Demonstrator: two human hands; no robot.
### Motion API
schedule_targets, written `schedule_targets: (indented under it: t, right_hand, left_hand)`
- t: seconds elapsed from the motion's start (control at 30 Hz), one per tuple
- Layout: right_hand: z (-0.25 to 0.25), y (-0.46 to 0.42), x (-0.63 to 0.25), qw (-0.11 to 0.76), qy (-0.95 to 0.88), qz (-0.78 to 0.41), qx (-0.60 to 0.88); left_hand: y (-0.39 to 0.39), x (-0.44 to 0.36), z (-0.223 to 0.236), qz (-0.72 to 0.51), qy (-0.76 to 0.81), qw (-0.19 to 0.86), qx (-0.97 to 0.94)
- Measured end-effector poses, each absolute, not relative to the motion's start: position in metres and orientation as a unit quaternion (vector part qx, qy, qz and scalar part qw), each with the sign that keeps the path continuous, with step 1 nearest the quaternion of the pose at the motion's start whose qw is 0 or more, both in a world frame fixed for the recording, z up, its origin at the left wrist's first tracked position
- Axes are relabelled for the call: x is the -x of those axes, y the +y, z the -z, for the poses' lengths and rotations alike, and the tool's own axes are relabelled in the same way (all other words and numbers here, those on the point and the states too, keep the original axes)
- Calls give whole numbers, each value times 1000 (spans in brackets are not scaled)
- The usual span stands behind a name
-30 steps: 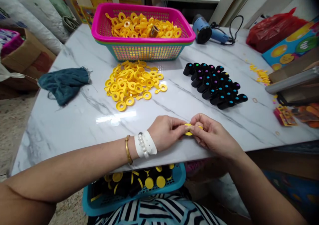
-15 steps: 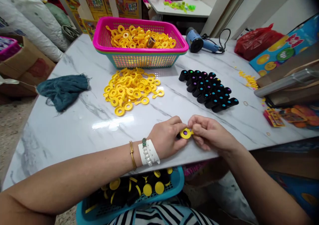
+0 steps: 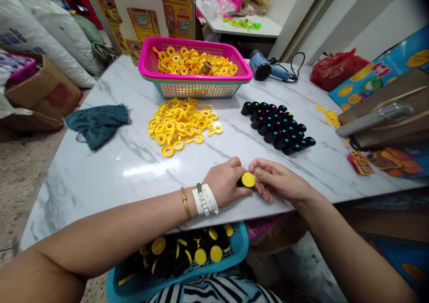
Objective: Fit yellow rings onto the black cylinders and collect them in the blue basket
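My left hand (image 3: 224,183) is wrapped round a small black container (image 3: 239,183) just above the table's front edge, most of it hidden in my grasp. A round yellow cap (image 3: 248,179) covers its end and faces up. At the cap's right edge is my right hand (image 3: 283,181), its fingers loosely bent and apart; whether they touch the cap is unclear. Beyond my hands lies a pile of yellow ring-and-lid caps (image 3: 181,124). To the right, black containers (image 3: 278,126) stand in rows, with small coloured contents showing at their tops.
A pink basket (image 3: 196,77) of yellow caps stands at the back, beside a blue heat gun (image 3: 264,66). Left lies a dark cloth (image 3: 98,126). Below the table edge, a blue basket (image 3: 239,249) holds yellow-capped black containers. Bags and boxes crowd the right.
The yellow cap's ring was round the container's top with its lid folded out; now the lid covers the opening. My right fingers have loosened from their pinch. The view has shifted slightly.
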State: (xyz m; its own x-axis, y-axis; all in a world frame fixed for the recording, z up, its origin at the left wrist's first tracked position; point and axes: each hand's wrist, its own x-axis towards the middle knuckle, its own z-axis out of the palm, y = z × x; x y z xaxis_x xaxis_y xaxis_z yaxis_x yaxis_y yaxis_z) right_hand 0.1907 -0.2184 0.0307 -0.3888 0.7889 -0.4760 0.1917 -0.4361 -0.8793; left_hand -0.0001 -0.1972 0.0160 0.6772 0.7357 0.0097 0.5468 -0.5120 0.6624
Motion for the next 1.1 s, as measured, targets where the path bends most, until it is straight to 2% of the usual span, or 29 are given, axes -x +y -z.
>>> schedule_targets:
  t: [0.13,0.27,0.4,0.53,0.63,0.77,0.83,0.9,1.0,1.03,1.1]
  right_hand:
    - [-36,-219,-180,195,-522,-626,545]
    - [-37,-226,-174,228,-538,-573,575]
    - [-32,-240,-177,270,-564,-574,529]
    - [-24,-278,-164,315,-658,-378,570]
    - [-13,-319,-141,274,-732,-303,545]
    - [8,-351,-106,205,-814,-244,486]
    - [15,-352,-95,200,-825,-240,472]
    - [15,-345,-93,232,-827,-244,450]
    - [3,-327,-103,353,-797,-225,435]
    - [-2,-319,-109,403,-760,-215,462]
    - [-11,-303,-120,496,-640,-238,537]
  left_hand:
    - [-195,-2,-13,-143,364,307,-867]
    - [-192,-6,-12,-136,390,281,-866]
    - [-197,-5,-17,-113,387,279,-871]
    - [-219,14,-27,-82,333,255,-904]
    - [-226,40,-37,-41,293,223,-929]
    - [-188,73,-46,-92,457,75,-881]
    - [-161,82,-44,-97,516,29,-851]
    - [-144,83,-40,-91,530,23,-843]
    - [-149,69,-38,-112,498,48,-859]
    - [-157,61,-38,-146,479,88,-861]
    - [-178,39,-41,-232,438,239,-835]
